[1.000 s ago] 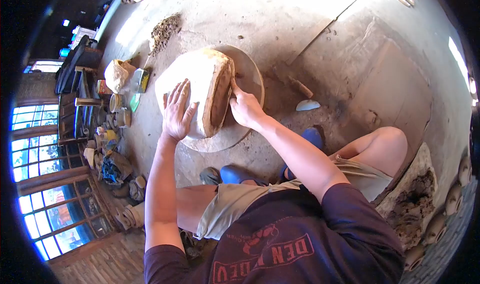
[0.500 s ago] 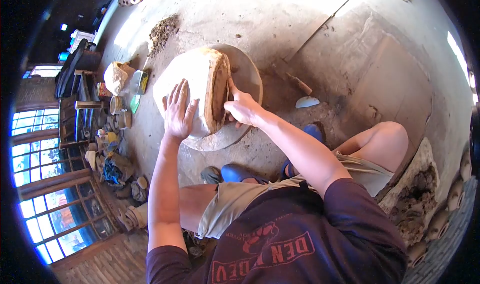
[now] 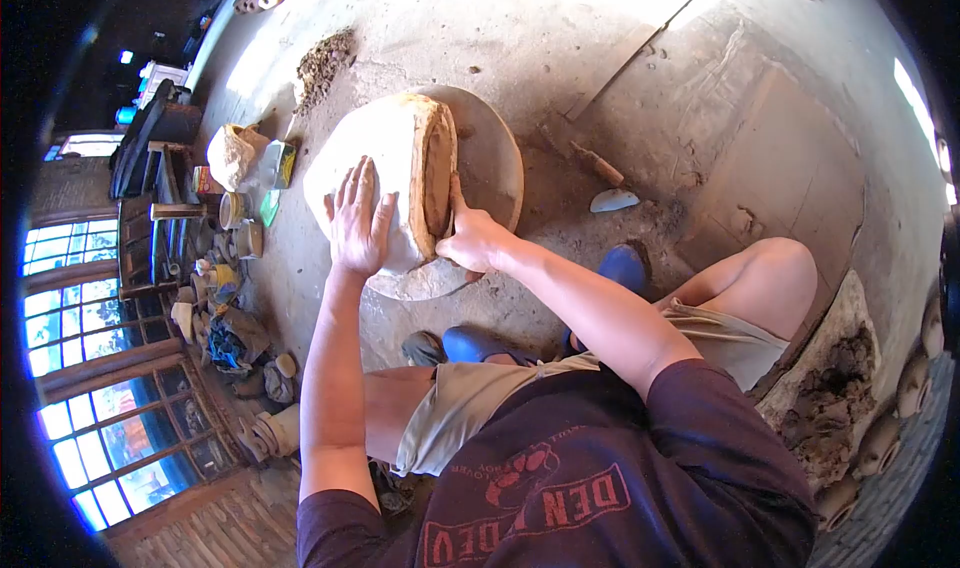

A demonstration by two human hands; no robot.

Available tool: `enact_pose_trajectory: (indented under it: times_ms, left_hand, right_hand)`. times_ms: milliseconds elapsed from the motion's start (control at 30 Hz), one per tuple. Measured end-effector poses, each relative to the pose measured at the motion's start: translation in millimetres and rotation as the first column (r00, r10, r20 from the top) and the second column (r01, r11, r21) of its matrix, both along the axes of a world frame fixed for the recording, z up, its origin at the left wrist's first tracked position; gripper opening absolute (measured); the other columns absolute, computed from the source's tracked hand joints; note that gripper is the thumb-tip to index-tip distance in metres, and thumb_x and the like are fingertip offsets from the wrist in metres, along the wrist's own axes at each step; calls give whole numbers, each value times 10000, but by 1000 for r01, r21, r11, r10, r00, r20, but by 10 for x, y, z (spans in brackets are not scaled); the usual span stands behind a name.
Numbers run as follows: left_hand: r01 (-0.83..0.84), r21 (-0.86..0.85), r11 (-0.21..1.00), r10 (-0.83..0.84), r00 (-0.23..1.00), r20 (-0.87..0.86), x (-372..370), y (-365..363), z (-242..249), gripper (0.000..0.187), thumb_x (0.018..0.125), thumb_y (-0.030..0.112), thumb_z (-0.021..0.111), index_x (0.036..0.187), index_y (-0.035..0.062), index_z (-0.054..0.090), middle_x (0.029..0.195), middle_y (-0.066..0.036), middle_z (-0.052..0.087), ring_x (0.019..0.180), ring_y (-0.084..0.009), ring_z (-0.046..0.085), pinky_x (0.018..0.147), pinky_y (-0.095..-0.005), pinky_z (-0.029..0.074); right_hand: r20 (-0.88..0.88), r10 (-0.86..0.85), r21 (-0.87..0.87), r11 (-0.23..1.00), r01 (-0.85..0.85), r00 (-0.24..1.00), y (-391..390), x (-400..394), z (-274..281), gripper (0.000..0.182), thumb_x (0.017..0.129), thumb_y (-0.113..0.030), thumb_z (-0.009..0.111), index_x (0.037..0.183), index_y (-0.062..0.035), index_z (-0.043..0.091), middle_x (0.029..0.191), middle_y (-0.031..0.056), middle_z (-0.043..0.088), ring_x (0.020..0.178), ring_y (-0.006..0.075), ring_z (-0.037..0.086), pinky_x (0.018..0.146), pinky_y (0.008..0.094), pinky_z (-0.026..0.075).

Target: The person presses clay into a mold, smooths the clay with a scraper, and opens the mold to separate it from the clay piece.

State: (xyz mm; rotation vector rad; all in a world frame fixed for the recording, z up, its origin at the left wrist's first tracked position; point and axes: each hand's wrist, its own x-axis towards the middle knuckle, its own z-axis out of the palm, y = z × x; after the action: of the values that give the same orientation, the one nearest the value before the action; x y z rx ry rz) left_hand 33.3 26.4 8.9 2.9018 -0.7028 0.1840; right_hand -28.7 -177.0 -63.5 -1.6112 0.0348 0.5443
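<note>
A bulky white plaster mould [image 3: 375, 183] rests tilted on its side on a round turntable [image 3: 497, 158]. Its mouth faces right, and a brown clay layer [image 3: 438, 173] shows along the rim and inside. My left hand [image 3: 358, 223] lies flat on the mould's white outer wall with the fingers spread. At the lower right of the mouth, my right hand [image 3: 474, 238] touches the clay rim. Its index finger points along the rim and its thumb is apart from it; the other fingers are curled and partly hidden. No tool shows in either hand.
A wooden-handled tool [image 3: 598, 165] and a pale scraper-like piece [image 3: 615, 201] lie right of the turntable. Dark crumbs [image 3: 325, 63] are heaped beyond it. Jars and containers [image 3: 235, 208] stand at left. A flat board [image 3: 775, 183] and a clay-filled sack [image 3: 830, 388] lie at right.
My right hand has slid down along the mould's rim, toward me and slightly left. The mould has shifted very slightly left; my left hand stays flat on it.
</note>
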Motion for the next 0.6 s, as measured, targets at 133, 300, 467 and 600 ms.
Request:
enact_pose_trajectory:
  times_ms: [133,300,467,600]
  left_hand:
    - [-20,5,1000,20,1000,13,1,-2,-46,741,1042,538,405,1592,42,386,1628,-172,413,1522,-364,333,1243,-572,138]
    - [-73,4,997,73,997,-13,-34,-75,-36,738,1042,528,413,1596,42,376,1639,-171,395,1529,-361,319,1245,-578,134]
    - [-87,-7,996,87,996,-1,26,-48,-108,742,1044,535,406,1608,56,359,1655,-155,374,1540,-355,300,1243,-603,106]
    - [-170,7,985,170,985,-33,-48,-147,-92,766,1037,568,396,1614,66,352,1664,-146,364,1550,-347,283,1244,-614,89]
  right_hand:
    - [-161,28,182,983,2,987,-291,-42,304,1145,862,-113,663,1648,-112,-170,961,197,708,770,242,696,551,398,620]
    - [-102,7,99,995,3,995,-47,-152,105,1158,847,-105,686,1662,-141,-137,946,176,703,756,234,689,572,400,622]
    - [-157,93,233,971,-54,983,-309,-233,367,1147,852,-118,684,1662,-126,-128,993,191,704,781,238,693,590,399,628]
    - [-147,63,104,993,-48,987,-140,-339,404,1093,863,-121,672,1671,-99,-65,1012,206,699,760,225,693,565,376,613]
